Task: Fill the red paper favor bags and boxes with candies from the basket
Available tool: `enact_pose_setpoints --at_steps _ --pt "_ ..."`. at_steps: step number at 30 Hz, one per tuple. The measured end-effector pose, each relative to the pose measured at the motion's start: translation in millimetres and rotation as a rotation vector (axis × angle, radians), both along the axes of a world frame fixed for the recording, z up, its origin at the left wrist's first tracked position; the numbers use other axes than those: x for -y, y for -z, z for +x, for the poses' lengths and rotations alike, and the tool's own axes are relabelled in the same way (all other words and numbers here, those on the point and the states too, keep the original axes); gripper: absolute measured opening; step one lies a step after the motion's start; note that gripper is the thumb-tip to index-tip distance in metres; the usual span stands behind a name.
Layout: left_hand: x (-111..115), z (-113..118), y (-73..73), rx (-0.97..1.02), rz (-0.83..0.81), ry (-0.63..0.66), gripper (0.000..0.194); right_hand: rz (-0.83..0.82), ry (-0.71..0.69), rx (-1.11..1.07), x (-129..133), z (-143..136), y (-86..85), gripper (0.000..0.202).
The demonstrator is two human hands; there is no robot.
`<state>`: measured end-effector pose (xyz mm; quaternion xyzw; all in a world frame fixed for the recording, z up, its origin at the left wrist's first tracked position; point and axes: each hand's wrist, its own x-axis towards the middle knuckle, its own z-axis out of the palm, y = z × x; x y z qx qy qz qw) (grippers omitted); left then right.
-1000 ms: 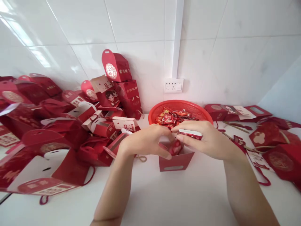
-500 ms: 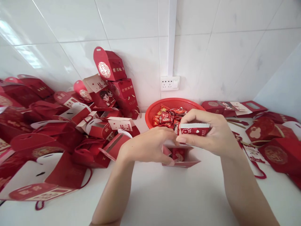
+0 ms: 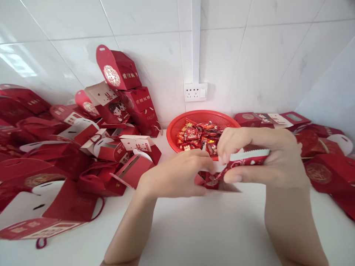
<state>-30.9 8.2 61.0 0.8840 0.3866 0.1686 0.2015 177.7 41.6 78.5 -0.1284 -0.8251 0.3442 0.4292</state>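
My right hand (image 3: 269, 159) is closed around a small red packet (image 3: 248, 161) with a white serrated edge, thumb below and fingers above. The packet is tilted, its left end low over an open red gift box (image 3: 229, 186) on the table. My left hand (image 3: 177, 173) grips the left side of that box, its thumb along the near wall. Red wrapped pieces show inside the box, partly hidden by my fingers. Just behind both hands stands a red plastic basket (image 3: 173, 135) of red-wrapped sweets (image 3: 194, 135).
Many red gift boxes (image 3: 63, 159) crowd the left side, some with flaps up. A stack of boxes (image 3: 119, 70) leans near the tiled wall (image 3: 155, 59). More red boxes (image 3: 318, 173) lie at the right. A socket (image 3: 195, 92) is on the wall behind the basket.
My right hand has moved right and turned, tilting the packet from level to slanting down at its left end. My left hand stays at the box. The camera view has shifted slightly.
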Motion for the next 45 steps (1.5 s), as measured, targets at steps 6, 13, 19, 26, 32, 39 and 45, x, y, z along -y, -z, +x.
enact_pose_setpoints --at_steps 6,13,19,26,32,39,45 --pt "-20 -5 -5.2 0.071 -0.201 -0.107 0.027 -0.030 0.070 0.199 -16 -12 3.6 0.017" --pt "-32 -14 3.1 0.161 -0.257 -0.122 0.033 -0.072 0.050 0.340 -28 -13 10.0 0.012" --pt "-36 -18 7.8 0.151 -0.203 -0.072 0.033 -0.039 0.258 0.242 -27 0 3.8 0.018" --pt "-39 -19 8.8 0.270 0.022 -0.125 0.014 -0.110 0.313 0.132 -39 12 8.6 0.044" --pt "-35 -32 6.6 0.748 0.139 -0.284 0.022 -0.370 0.053 0.115 -48 -1 17.1 0.070" --pt "-36 -28 3.9 0.957 0.093 -0.311 0.056 -0.463 -0.011 -0.063 -52 -13 25.3 0.038" --pt "-35 -25 2.6 0.947 -0.044 -0.194 0.038 -0.445 0.029 -0.083 -53 -13 25.8 0.043"
